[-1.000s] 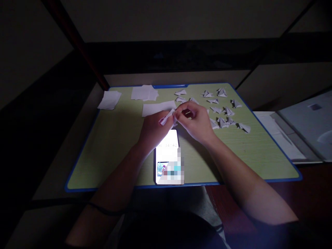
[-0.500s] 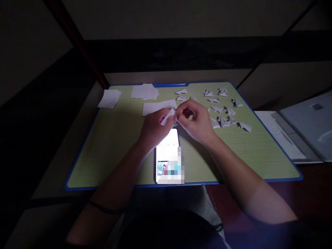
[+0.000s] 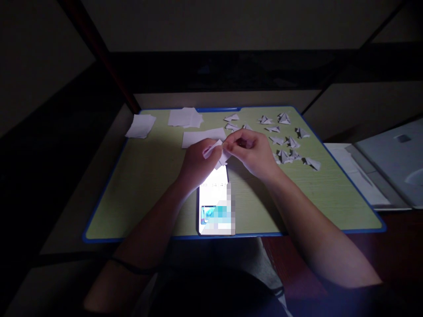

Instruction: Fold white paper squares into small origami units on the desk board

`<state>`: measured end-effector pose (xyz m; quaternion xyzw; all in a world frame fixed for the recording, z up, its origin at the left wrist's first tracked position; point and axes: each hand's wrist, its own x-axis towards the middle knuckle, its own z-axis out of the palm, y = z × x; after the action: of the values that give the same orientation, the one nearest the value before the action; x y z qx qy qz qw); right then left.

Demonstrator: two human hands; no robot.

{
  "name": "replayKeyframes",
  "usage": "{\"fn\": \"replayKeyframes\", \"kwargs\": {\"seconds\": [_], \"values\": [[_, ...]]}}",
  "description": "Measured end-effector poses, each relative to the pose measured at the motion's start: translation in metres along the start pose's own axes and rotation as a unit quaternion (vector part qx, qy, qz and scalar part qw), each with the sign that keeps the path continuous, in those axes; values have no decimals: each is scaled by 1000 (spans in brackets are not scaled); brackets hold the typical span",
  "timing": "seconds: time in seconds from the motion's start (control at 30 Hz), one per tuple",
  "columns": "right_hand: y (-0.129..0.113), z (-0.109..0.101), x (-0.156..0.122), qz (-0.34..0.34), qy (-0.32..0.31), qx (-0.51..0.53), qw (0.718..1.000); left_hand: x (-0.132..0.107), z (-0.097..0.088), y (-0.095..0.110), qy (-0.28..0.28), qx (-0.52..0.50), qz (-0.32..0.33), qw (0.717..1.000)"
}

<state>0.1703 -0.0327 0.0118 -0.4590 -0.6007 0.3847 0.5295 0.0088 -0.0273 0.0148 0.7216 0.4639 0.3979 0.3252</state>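
Note:
Between my two hands is a small piece of folded white paper (image 3: 222, 159), held above the top end of a lit phone (image 3: 213, 193). My left hand (image 3: 200, 160) is closed on its left side, thumb on top. My right hand (image 3: 249, 149) pinches its right edge between thumb and fingertips. Part of the paper is hidden behind the fingers. Just beyond my hands lies a flat white sheet (image 3: 200, 137). Several small folded paper figures (image 3: 283, 118) are scattered to the right of my right hand.
The small table (image 3: 139, 189) has a green top and a blue rim. Stacks of white paper (image 3: 141, 126) and loose white sheets (image 3: 181, 118) lie at its far left. A pale box-like object (image 3: 390, 163) is beyond the right edge. A wall rises behind.
The folded paper has turned, so more of its lower part shows below my fingers. My right fingers have drawn closer together. The picture on the phone screen differs.

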Motion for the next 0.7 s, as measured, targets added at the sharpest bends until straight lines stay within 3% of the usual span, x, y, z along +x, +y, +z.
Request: {"fn": "replayKeyframes", "kwargs": {"seconds": [0.27, 0.7], "values": [[-4, -4, 3, 20, 17, 41, 999, 0, -1, 1, 19, 1, 3, 1000], [-7, -2, -1, 9, -6, -36, 999, 1, 0, 0, 16, 5, 4, 1000]]}}
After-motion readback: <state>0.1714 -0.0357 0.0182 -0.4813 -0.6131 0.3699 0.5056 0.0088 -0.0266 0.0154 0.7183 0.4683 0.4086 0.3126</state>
